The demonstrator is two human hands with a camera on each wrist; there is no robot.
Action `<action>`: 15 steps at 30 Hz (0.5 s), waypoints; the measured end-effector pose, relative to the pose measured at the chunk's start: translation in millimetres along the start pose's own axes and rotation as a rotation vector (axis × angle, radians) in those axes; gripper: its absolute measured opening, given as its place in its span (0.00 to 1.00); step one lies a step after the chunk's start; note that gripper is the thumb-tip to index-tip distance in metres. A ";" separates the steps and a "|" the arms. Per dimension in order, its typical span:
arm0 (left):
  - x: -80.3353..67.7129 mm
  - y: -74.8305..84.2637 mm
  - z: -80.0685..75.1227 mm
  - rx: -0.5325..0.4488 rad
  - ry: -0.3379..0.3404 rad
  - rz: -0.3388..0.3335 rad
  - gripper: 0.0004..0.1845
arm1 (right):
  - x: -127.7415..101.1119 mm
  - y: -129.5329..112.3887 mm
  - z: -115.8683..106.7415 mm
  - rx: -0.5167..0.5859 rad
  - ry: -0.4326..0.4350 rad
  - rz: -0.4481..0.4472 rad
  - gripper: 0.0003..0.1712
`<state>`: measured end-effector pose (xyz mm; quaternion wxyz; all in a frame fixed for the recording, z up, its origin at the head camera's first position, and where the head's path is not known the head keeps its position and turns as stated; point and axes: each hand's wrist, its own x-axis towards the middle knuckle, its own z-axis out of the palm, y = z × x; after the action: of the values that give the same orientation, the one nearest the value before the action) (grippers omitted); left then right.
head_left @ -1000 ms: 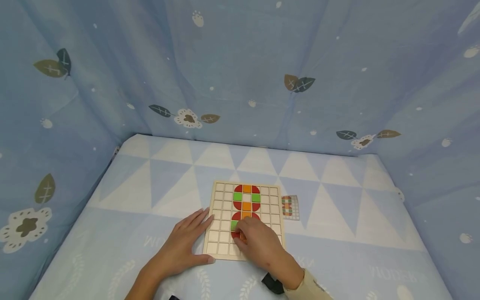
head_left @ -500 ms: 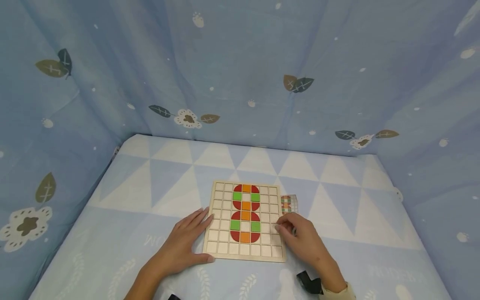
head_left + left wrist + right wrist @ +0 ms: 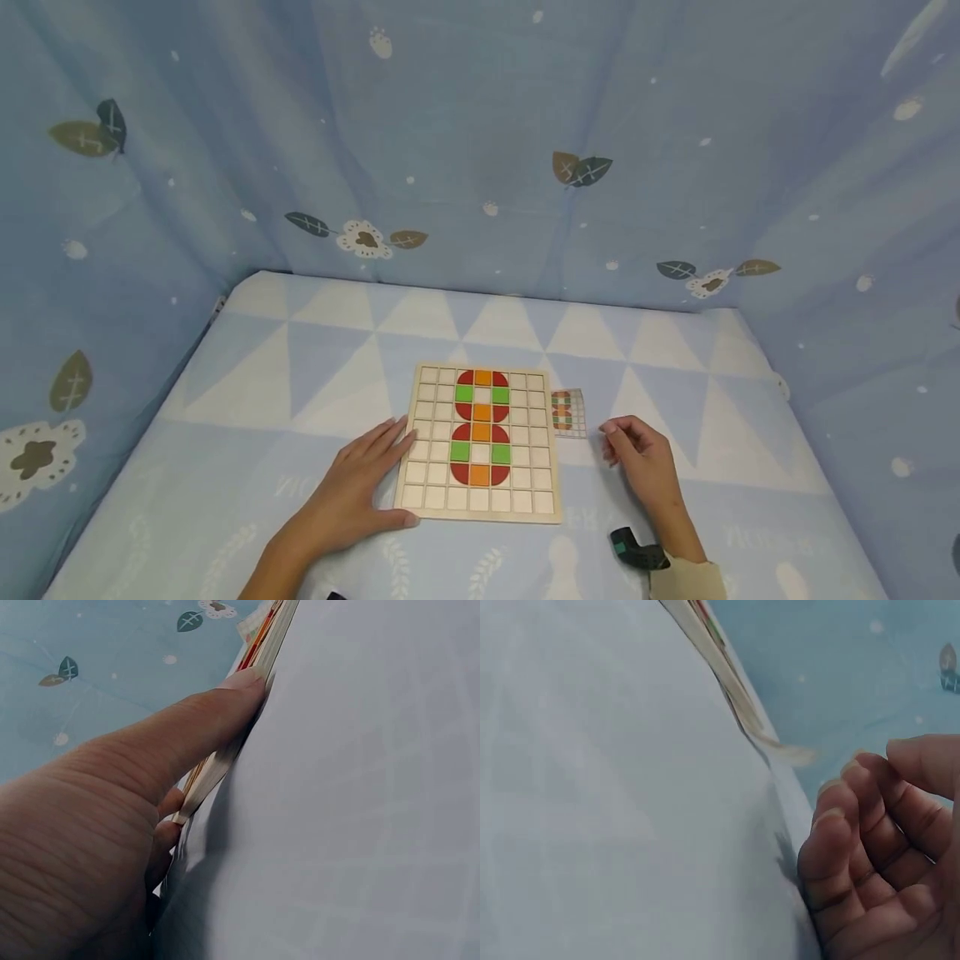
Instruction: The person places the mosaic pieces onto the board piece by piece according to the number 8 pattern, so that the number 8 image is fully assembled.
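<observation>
My left hand (image 3: 352, 496) lies flat, palm down, fingers straight and close together, pointing toward one o'clock. Its thumb stretches out sideways toward three o'clock, and in the left wrist view that thumb (image 3: 191, 727) is straight, its tip pressed against an edge. My left forearm runs back toward seven o'clock and is bare. My right hand (image 3: 639, 458) sits well apart at the three o'clock side, resting on its little-finger edge, fingers loosely curled inward toward nine o'clock and holding nothing. The right wrist view shows those fingers (image 3: 855, 840) bent at the knuckles, tips close together. My right wrist wears a light sleeve cuff (image 3: 686, 581) and a dark strap (image 3: 633, 552).
</observation>
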<state>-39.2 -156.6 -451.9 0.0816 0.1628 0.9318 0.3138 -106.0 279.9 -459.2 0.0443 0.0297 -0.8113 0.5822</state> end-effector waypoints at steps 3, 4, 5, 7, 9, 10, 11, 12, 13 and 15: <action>-0.2 -1.5 -1.3 0.011 0.015 0.012 0.60 | 3.1 5.7 -4.3 0.063 -0.001 0.034 0.13; -0.2 -1.9 -1.6 0.014 0.025 0.017 0.60 | 4.5 6.9 -5.5 0.078 -0.004 0.045 0.14; -0.2 -2.0 -2.1 0.016 0.033 0.020 0.60 | 5.7 7.8 -6.6 0.096 -0.008 0.056 0.15; 0.1 -1.4 -2.9 0.014 0.038 0.020 0.60 | 7.2 9.4 -9.2 0.131 -0.007 0.083 0.17; 0.8 -0.8 -2.6 0.012 0.031 0.019 0.60 | 7.0 10.6 -11.8 0.159 -0.002 0.109 0.19; 1.2 -0.3 -2.3 0.010 0.026 0.018 0.60 | 6.6 11.4 -13.1 0.166 0.002 0.121 0.20; 1.5 0.2 -2.0 0.009 0.019 0.017 0.60 | 5.8 12.1 -14.3 0.174 0.005 0.130 0.20; 1.8 0.7 -1.7 0.010 0.012 0.016 0.60 | 5.0 12.7 -15.3 0.180 0.006 0.135 0.21; 2.0 1.1 -1.4 0.010 0.007 0.013 0.60 | 4.1 13.1 -16.4 0.191 0.001 0.134 0.21; 2.1 1.8 -1.1 0.015 0.003 0.011 0.60 | 2.7 13.1 -18.0 0.219 -0.009 0.130 0.22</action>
<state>-41.0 -155.1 -450.0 0.0773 0.1683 0.9334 0.3074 -109.2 301.1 -465.5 -0.0006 -0.0156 -0.7434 0.6687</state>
